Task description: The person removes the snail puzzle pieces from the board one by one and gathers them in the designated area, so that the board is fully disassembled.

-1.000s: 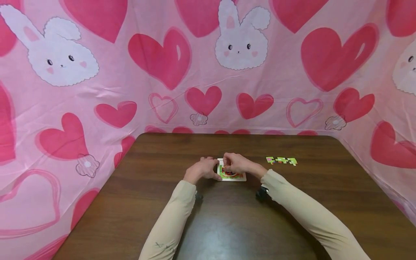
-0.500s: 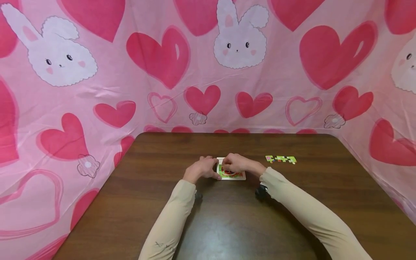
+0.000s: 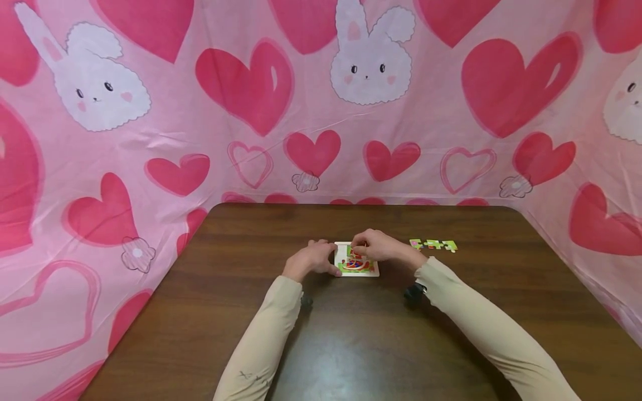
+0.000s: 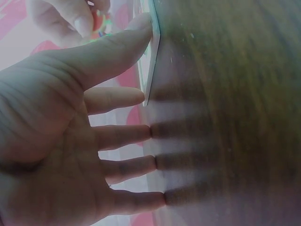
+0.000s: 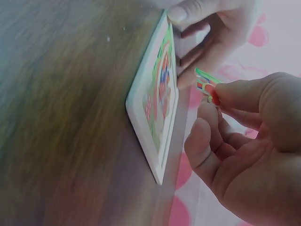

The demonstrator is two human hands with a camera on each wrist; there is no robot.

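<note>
A small white-framed jigsaw puzzle board lies flat on the table, its picture green, red and blue. My left hand rests at the board's left side. In the left wrist view its thumb presses on the frame, the index fingertip touches the frame's corner, and the other straight fingers touch the table. Over the board's upper right, my right hand pinches a puzzle piece between thumb and fingertips. The right wrist view shows this green, red and blue piece held above the board. My right hand hides part of the picture.
Several green puzzle pieces lie in a row on the brown wooden table, right of the board. A pink cloth with hearts and rabbits hangs behind the table and along its sides.
My right hand has moved right across the board, uncovering more of the picture at the lower left. My left hand has stayed at the frame's left side.
</note>
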